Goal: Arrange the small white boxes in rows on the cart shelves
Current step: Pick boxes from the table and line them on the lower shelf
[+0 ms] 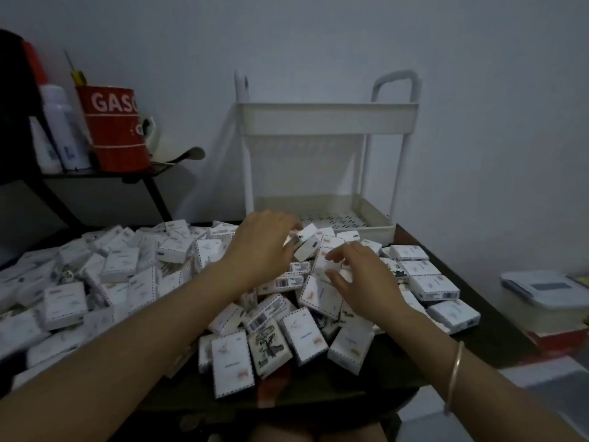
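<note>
Dark table [392,371] bears heaped small white boxes [119,264] and white cart [328,119].

Home corner: bottle-cluttered shelf [105,174], plastic cart [328,119]

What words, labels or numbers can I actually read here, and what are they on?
"GASO": white capitals on the red tin, cut off at its edge.
Smaller white mark lower on that tin: too blurred to read.
Printed text and barcodes on the small white boxes: too small and blurred to read.
Blue marks on the white bottle: unreadable.
</note>
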Available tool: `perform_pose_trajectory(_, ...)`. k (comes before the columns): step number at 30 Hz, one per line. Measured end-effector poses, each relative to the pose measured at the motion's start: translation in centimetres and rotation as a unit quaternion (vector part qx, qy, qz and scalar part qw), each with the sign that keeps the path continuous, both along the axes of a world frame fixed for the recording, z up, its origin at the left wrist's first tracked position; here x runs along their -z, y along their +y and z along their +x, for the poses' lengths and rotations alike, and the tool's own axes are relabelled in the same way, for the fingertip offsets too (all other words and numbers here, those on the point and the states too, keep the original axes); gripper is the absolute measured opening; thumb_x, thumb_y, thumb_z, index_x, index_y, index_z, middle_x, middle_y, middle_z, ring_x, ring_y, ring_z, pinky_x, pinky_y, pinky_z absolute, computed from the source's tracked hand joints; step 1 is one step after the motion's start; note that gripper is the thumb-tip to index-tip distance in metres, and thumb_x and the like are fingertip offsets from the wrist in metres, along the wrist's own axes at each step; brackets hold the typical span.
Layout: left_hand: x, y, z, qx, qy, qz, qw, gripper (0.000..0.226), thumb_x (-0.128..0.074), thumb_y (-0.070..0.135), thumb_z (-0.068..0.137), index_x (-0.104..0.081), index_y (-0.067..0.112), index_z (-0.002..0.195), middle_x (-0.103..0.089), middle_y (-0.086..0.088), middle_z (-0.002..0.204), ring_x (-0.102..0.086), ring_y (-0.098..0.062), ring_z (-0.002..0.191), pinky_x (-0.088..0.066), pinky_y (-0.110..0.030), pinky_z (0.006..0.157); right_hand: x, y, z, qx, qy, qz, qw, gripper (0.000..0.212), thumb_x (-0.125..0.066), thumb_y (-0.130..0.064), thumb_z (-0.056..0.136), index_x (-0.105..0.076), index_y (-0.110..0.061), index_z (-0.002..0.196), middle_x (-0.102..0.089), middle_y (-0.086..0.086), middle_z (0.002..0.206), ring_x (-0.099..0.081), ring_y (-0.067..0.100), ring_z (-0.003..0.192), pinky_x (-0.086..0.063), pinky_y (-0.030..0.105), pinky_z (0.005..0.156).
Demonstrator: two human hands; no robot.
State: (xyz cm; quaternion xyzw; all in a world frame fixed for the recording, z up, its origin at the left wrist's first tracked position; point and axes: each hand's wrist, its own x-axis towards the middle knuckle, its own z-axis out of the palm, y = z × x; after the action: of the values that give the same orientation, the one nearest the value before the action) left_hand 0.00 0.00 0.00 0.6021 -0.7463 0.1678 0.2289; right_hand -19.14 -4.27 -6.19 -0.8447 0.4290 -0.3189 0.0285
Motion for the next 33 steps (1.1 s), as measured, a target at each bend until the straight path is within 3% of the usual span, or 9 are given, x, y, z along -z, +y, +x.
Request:
perform_pose_trajectory(6,-0.1,-5.3,0.1,0.016,-0.032,0.143,0.989,0.060,-0.060,0.022,0.087,-0.039,0.028,0.143,-0.051,0.005,0.140,-0.050,-0.018,0.124,-0.043,-0.037,0.101,-1.0,-3.3,1.5,-0.018,0.020,-0.020,0.999,0.042,-0.064,-0.039,0.087,-0.053,-0.025,0.124,-0.055,-0.004,0.120,-0.047,0.016,0.112,-0.042,0.032,0.088)
perform_pose_trajectory(12,-0.8,-8.2,1.3,0.072,0.017,0.254,0.965,0.054,-0.063,0.021,0.087,-0.044,0.031,0.137,-0.063,0.007,0.120,-0.059,-0.010,0.099,-0.051,-0.033,0.086,-1.1,-6.5,2.4,-0.074,0.046,0.015,0.996,0.064,-0.071,-0.060,0.073,-0.048,-0.026,0.122,-0.053,-0.007,0.117,-0.047,0.014,0.108,-0.039,0.031,0.085)
perform_pose_trajectory(16,-2.0,-9.6,2.4,0.092,0.067,0.275,0.955,0.053,-0.063,0.017,0.086,-0.048,0.031,0.135,-0.059,0.016,0.114,-0.056,0.009,0.090,-0.045,-0.007,0.072,-1.4,-7.9,3.0,-0.117,0.036,0.039,0.992,0.061,-0.074,-0.054,0.073,-0.047,-0.029,0.121,-0.055,-0.010,0.117,-0.050,0.012,0.105,-0.039,0.030,0.083)
perform_pose_trajectory(18,-2.5,-10.4,3.0,0.085,0.113,0.277,0.950,0.054,-0.062,0.013,0.087,-0.047,0.032,0.135,-0.058,0.013,0.119,-0.057,0.005,0.095,-0.049,-0.012,0.077,-1.6,-8.6,3.3,-0.135,0.047,0.034,0.989,0.054,-0.073,-0.046,0.076,-0.049,-0.030,0.122,-0.057,-0.010,0.117,-0.050,0.012,0.104,-0.041,0.031,0.085)
perform_pose_trajectory(21,-3.1,-11.8,4.2,0.048,0.193,0.287,0.937,0.046,-0.067,0.011,0.085,-0.050,0.034,0.122,-0.063,0.006,0.113,-0.065,-0.009,0.094,-0.057,-0.035,0.081,-1.8,-9.5,3.4,-0.138,0.040,0.021,0.989,0.035,-0.070,-0.035,0.082,-0.056,-0.028,0.114,-0.056,-0.010,0.107,-0.049,0.013,0.100,-0.038,0.027,0.080)
perform_pose_trajectory(27,-3.7,-12.9,6.5,0.044,0.328,0.299,0.895,0.035,-0.069,0.003,0.083,-0.056,0.024,0.108,-0.073,0.001,0.097,-0.071,-0.010,0.087,-0.056,-0.023,0.066,-2.5,-9.7,3.3,-0.127,-0.051,0.102,0.985,0.023,-0.064,-0.038,0.089,-0.048,-0.035,0.106,-0.054,-0.011,0.107,-0.054,0.006,0.092,-0.048,0.026,0.079)
perform_pose_trajectory(30,-3.8,-12.8,7.0,0.056,0.384,0.292,0.874,0.035,-0.068,-0.003,0.082,-0.054,0.015,0.109,-0.072,-0.001,0.104,-0.072,-0.014,0.088,-0.058,-0.024,0.068,-3.2,-9.5,3.0,-0.120,-0.066,0.107,0.985,0.022,-0.062,-0.038,0.090,-0.047,-0.035,0.107,-0.058,-0.014,0.107,-0.053,0.000,0.096,-0.044,0.017,0.079)
perform_pose_trajectory(33,-4.1,-12.6,7.2,0.070,0.430,0.286,0.854,0.044,-0.067,-0.007,0.082,-0.052,0.019,0.114,-0.065,-0.006,0.113,-0.072,-0.017,0.088,-0.058,-0.026,0.065,-3.5,-9.0,2.5,-0.114,-0.087,0.075,0.987,0.022,-0.062,-0.034,0.090,-0.053,-0.033,0.109,-0.058,-0.018,0.105,-0.050,-0.006,0.097,-0.040,0.013,0.078)
